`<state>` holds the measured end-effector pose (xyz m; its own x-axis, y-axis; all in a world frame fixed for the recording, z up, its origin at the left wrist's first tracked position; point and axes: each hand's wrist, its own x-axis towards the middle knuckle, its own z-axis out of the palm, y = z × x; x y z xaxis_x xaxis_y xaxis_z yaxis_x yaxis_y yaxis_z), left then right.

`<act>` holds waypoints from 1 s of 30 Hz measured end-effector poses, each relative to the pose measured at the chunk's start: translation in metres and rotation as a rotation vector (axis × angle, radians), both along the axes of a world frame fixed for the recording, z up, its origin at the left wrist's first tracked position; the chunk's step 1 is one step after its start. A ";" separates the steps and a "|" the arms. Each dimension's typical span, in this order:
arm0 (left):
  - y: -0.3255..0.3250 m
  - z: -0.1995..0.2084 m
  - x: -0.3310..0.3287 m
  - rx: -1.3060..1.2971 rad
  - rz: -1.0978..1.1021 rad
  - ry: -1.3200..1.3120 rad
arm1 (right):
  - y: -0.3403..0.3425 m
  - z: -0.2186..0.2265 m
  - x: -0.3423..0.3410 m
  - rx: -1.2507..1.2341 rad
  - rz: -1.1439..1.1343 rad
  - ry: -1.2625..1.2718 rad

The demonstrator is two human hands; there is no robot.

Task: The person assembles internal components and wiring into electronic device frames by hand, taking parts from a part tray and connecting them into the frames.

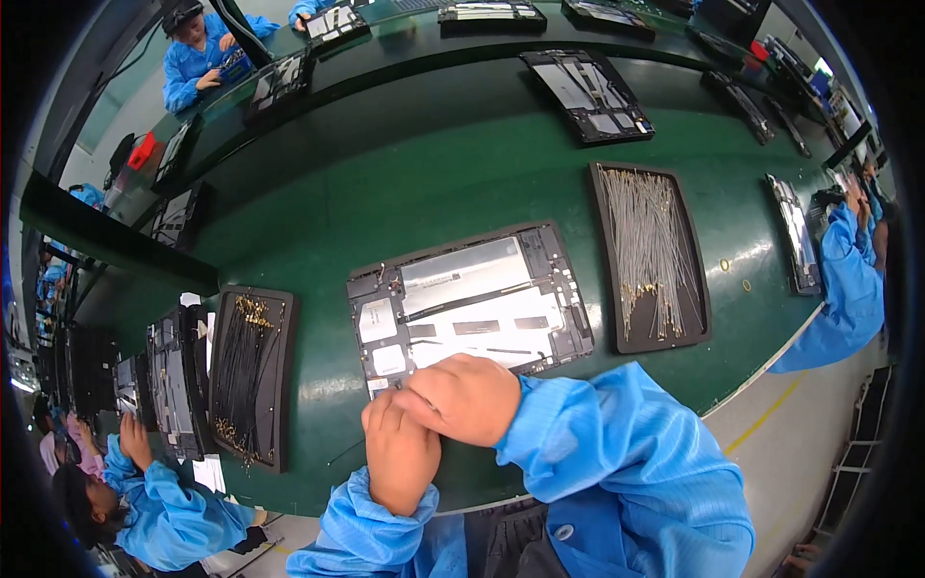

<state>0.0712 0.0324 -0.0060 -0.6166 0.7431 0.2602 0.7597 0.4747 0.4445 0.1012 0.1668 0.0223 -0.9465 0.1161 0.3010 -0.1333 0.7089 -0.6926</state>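
An opened tablet (472, 260), its silver battery and boards bared, lies before me on the green table. At its near left corner my two hands meet. My left hand (400, 448) has its fingers closed, and a thin black cable (347, 452) trails out from beneath it to the left. My right hand (467, 397) lies across the left fingertips, its fingers curled in a pinch. What the right fingertips grip is hidden behind the hands.
To the left, a dark tray (279, 385) holds black cables with gold ends. Another tray (700, 299) on the right holds grey-white cables. Two small yellow rings (725, 265) lie beyond it. More opened tablets (588, 96) stand farther back. Co-workers in blue sit at both sides.
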 end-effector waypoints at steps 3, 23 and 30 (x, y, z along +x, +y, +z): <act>0.005 0.002 -0.001 0.012 0.049 -0.004 | 0.003 -0.014 -0.004 0.045 0.062 0.090; -0.016 0.004 -0.025 0.920 0.864 -1.488 | 0.017 -0.023 -0.001 -0.973 -0.315 -0.209; -0.034 0.028 0.025 0.340 0.612 -1.520 | 0.016 -0.022 -0.003 -0.990 -0.302 -0.205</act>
